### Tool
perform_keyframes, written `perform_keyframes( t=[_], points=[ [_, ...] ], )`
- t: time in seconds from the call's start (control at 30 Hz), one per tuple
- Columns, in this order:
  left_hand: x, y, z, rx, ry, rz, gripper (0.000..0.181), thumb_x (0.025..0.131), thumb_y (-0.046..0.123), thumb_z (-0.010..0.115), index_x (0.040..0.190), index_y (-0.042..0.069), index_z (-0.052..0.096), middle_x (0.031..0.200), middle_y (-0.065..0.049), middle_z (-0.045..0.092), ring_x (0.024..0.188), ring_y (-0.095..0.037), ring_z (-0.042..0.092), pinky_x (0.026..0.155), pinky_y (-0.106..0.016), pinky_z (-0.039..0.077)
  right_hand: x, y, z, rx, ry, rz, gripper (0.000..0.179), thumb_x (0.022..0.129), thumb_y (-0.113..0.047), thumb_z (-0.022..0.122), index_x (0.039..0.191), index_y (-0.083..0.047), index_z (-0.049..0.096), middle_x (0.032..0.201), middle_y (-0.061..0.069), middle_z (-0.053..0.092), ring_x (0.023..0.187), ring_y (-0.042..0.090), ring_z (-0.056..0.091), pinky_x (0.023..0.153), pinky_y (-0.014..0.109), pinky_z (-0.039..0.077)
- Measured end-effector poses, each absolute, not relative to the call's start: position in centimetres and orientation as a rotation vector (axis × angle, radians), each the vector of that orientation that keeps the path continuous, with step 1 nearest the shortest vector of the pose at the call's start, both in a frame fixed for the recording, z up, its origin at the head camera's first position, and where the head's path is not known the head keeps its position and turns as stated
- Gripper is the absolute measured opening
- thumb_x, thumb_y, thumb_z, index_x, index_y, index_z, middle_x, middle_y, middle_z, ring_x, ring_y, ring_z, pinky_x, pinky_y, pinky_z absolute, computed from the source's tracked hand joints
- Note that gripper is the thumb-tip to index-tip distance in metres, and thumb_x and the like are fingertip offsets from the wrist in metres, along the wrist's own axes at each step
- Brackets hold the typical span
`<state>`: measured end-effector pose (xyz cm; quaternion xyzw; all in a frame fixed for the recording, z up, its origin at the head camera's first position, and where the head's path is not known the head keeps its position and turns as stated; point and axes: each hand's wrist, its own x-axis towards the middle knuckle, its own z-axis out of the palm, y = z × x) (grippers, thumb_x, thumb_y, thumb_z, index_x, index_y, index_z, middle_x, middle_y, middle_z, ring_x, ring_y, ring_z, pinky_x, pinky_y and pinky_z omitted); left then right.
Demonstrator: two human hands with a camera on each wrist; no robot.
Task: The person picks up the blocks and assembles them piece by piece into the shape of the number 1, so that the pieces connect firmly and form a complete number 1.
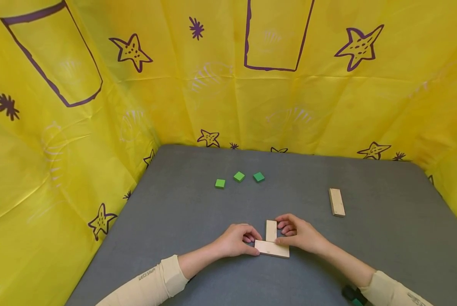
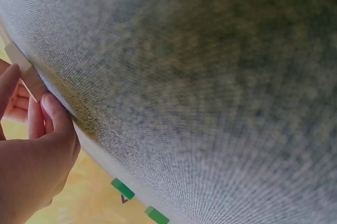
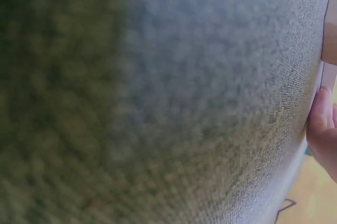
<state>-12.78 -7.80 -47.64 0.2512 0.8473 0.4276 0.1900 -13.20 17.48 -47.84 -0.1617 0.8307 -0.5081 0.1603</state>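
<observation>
Two pale wooden blocks lie against each other on the grey table in the head view. The crosswise block point(image 1: 272, 249) is nearer me, and the lengthwise block point(image 1: 271, 230) meets its far edge. My left hand point(image 1: 237, 240) pinches the left end of the crosswise block between thumb and bent fingers. Curled at the right side of the lengthwise block, my right hand point(image 1: 301, 233) holds it with the index finger at its far corner and the thumb at its near end. The left wrist view shows a wooden block point(image 2: 29, 77) by the left fingertips.
A third wooden block point(image 1: 337, 202) lies farther off to the right on the table point(image 1: 182, 195). Toward the back are two light green squares point(image 1: 220, 183) and a darker green square point(image 1: 259, 177). Yellow cloth point(image 1: 213, 97) with drawn stars surrounds the table's back and sides.
</observation>
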Motion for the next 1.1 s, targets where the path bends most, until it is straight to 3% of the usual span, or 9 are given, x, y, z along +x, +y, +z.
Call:
perform_keyframes(
  t=[1.1],
  points=[
    [-12.6, -7.7, -47.7, 0.693, 2.359, 1.250, 0.026, 0.073, 0.007, 0.085, 0.096, 0.009, 0.073, 0.085, 0.009, 0.062, 0.078, -0.001, 0.056, 0.077, -0.017, 0.049, -13.6, 20.5, -47.1, -0.291, 2.277, -1.670, 0.054, 0.083, -0.014, 0.078, 0.126, 0.007, 0.052, 0.114, 0.019, 0.059, 0.096, 0.023, 0.058, 0.081, 0.023, 0.049]
  ],
)
